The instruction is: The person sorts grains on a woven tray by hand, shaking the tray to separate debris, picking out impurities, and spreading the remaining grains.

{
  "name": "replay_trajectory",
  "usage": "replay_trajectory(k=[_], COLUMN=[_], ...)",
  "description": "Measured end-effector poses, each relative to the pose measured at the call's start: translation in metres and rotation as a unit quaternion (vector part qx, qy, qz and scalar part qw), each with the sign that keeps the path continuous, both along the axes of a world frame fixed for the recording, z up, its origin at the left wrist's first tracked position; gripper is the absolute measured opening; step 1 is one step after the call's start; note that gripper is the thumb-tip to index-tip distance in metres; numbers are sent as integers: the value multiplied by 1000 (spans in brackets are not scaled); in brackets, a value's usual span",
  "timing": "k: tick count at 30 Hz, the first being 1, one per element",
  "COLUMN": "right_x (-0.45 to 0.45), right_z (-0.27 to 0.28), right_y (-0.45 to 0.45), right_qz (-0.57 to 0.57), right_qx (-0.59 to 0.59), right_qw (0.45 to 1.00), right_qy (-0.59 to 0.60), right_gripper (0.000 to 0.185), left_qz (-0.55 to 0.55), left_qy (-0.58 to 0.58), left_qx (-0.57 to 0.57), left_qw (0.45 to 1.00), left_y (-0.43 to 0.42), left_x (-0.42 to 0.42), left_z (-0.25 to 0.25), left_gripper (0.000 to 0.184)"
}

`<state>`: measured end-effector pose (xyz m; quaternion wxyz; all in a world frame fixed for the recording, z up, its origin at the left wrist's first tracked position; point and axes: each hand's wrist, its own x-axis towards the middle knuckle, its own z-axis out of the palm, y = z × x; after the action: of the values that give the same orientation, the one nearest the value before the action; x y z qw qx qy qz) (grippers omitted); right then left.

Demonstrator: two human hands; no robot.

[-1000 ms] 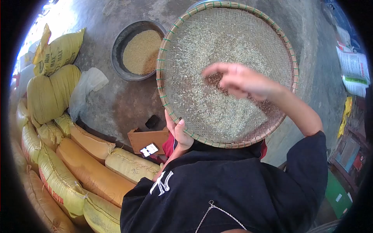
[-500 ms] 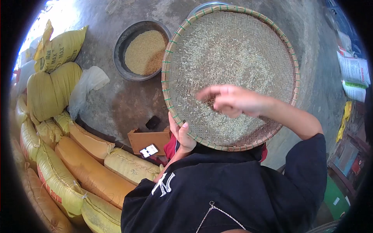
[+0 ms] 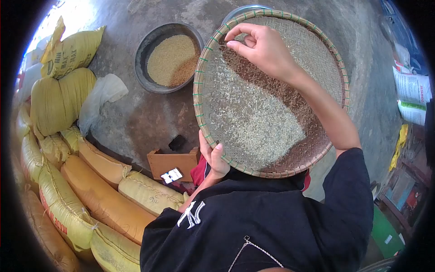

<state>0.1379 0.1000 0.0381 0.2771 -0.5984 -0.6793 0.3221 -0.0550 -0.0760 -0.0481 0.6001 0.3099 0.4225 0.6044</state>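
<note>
A round woven winnowing tray (image 3: 324,52) with a green-stitched rim rests over my lap, tilted slightly. Pale rice grains (image 3: 265,129) lie scattered across it, thickest towards the near side. My left hand (image 3: 215,158) grips the tray's near left rim, thumb on top. Above the far left part of the tray is my right hand (image 3: 267,50), thumb and forefinger brought together close to the rim. Whatever sits between those fingertips is too small to make out. The right arm's shadow falls in a dark band over the grains.
A dark basin (image 3: 140,68) of grain stands on the floor beyond the tray's left side. A metal basin (image 3: 247,8) shows partly behind the tray. Stacked filled sacks (image 3: 102,199) line the left. A phone (image 3: 171,175) lies by a small wooden stool (image 3: 174,161).
My right hand has moved from the middle of the tray up to its far left rim, its fingers now pinched. The left hand keeps its hold on the rim.
</note>
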Motion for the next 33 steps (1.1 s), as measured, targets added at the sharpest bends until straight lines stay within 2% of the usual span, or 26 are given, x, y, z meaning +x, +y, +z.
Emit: replay_trajectory(k=[1,4,8,10,17,26,28,29,30,32,33], right_x=[-4,-13,-22,-23,-24,-28,-26,-24,-19,1,7], right_z=[-2,-8,-9,-19,-15,-22,-15,-9,-3,-4,-7], right_y=[3,2,3,3,-2,0,0,1,2,-1,-4], right_qz=[-5,10,-13,-15,-64,-47,-81,-81,-97,-80,-80], right_qx=[28,47,14,83,33,82,-14,-14,-105,-252,-253], right_qw=[999,999,1000,996,997,995,995,995,963,811,811], right_qy=[-30,-20,-23,-10,25,-12,64,64,229,522,522], right_gripper=[20,18,17,15,13,13,13,13,14,21,21], left_qz=[3,19,5,5,6,8,8,8,8,7,5], left_qy=[0,9,3,0,5,9,0,-2,-4,0,4], left_qx=[0,-4,-14,-16,-13,-17,-13,-14,-15,-17,-17], left_qw=[1000,1000,1000,1000,1000,1000,1000,1000,1000,1000,1000], left_y=[0,0,0,1,0,1,2,2,1,0,1], left_x=[0,0,0,-1,-3,0,0,0,0,-1,-2], left_z=[1,2,2,1,-3,1,1,0,-1,-1,-2], left_gripper=[60,58,58,58,60,60,60,60,60,60,60])
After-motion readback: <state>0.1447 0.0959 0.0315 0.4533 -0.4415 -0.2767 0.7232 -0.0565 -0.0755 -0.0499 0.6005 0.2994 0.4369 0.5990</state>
